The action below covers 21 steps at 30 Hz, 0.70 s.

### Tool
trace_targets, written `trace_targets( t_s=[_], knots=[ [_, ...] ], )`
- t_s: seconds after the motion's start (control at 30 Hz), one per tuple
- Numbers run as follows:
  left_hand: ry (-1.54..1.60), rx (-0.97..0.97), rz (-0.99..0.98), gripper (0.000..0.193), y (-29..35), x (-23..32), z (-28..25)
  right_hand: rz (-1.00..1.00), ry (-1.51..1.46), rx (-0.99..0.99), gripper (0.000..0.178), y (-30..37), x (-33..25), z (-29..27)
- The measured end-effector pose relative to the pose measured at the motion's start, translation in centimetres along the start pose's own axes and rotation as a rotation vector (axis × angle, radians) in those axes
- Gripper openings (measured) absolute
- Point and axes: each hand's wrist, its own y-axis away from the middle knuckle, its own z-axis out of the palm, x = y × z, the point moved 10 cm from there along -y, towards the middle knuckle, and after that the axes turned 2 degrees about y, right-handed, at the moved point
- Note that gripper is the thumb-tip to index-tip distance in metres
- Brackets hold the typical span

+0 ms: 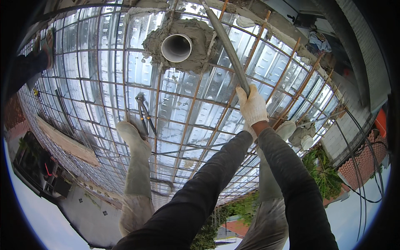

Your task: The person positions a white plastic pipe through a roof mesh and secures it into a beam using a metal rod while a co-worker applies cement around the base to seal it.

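A long grey bar [226, 39], pipe-like in shape, slants from the top edge down over the steel mesh. My right hand [253, 106], in a white knitted glove, is closed round its lower end. My left hand [248, 130] sits just below, mostly covered by my right wrist; its fingers are hidden, and whether it grips the bar does not show. Left of the bar, a white plastic pipe [176, 48] stands in a collar of wet grey mortar [200, 37]. Nippers [146, 114] with black and orange handles lie on the mesh beside my left boot [134, 139].
Rusty rebar mesh [183, 125] covers ribbed shiny metal decking [112, 66]. A wooden plank [66, 141] lies at left. Another person's leg [29, 68] stands at the far left. A second mortared pipe [307, 142] is at right, near black cables [354, 158].
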Motion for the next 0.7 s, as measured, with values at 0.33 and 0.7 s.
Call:
trace_targets(
  t_s=[0.33,0.7],
  knots=[
    [0.074,0.329,-0.163,0.052,11.6,12.7,-13.3,0.224,-0.206,0.155,0.053,5.9,-7.0,10.6],
    [0.224,0.405,-0.155,0.051,13.4,8.7,-7.2,0.188,-0.132,0.130,0.059,5.7,-5.6,7.8]
  ],
)
